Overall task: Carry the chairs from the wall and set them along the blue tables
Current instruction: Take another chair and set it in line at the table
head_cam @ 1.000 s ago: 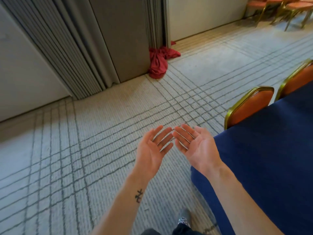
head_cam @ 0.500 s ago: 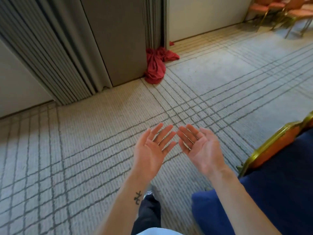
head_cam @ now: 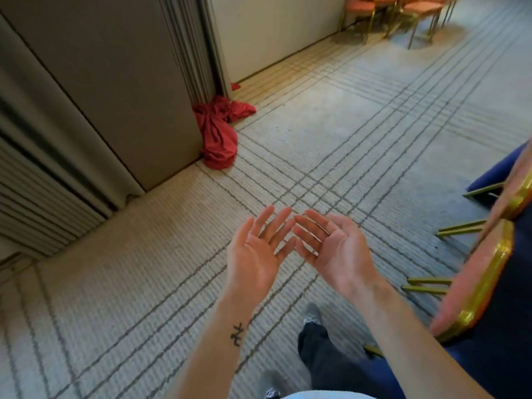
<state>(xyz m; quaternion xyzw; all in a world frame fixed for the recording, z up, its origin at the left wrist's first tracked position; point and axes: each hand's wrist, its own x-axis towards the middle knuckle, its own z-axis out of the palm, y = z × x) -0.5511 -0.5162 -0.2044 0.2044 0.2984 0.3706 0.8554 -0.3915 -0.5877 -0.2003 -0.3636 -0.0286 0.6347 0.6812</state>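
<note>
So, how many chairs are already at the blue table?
2: the nearer chair at lower right, the farther chair just beyond it at the right edge. Others may be hidden.

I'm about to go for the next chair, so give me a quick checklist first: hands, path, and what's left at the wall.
1. Left hand empty, fingers straight: ok.
2. Right hand empty, palm up: ok.
3. Wall chairs left to fetch, far right: ok, several there.
4. Carpet towards them free of obstacles: ok, as far as it shows.
5. Red cloth off the route, heaped by the partition: ok.
6. Placed chairs squared to the blue table: cannot tell, cut off at the frame edge.
</note>
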